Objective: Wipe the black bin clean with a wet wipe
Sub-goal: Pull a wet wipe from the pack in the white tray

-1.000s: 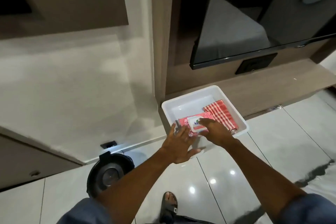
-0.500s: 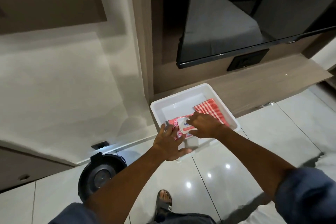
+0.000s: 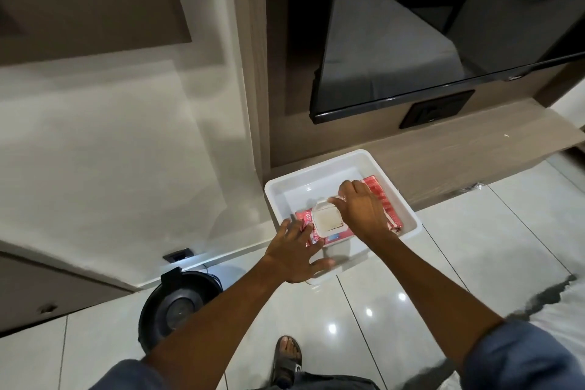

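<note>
The round black bin (image 3: 180, 310) stands on the floor tiles at lower left, seen from above, apart from both hands. A pink wet wipe pack (image 3: 304, 221) lies in a white tray (image 3: 316, 172) on the floor. Its white flip lid (image 3: 327, 220) is raised. My left hand (image 3: 296, 252) rests flat on the pack's near left end with its fingers spread. My right hand (image 3: 364, 209) reaches over the pack and pinches the lid's far edge. Whether a wipe sticks out is hidden.
A folded red-and-white checked cloth (image 3: 384, 199) lies in the tray, to the right of the pack. Behind the tray run a wooden ledge (image 3: 459, 155) and a wall-mounted dark screen (image 3: 411, 57). My sandalled foot (image 3: 286, 358) is on the glossy tiles (image 3: 474, 247) below.
My right hand has flipped the pack's white lid up from shut to open. My left hand stays pressed on the pack's end. The view has shifted slightly.
</note>
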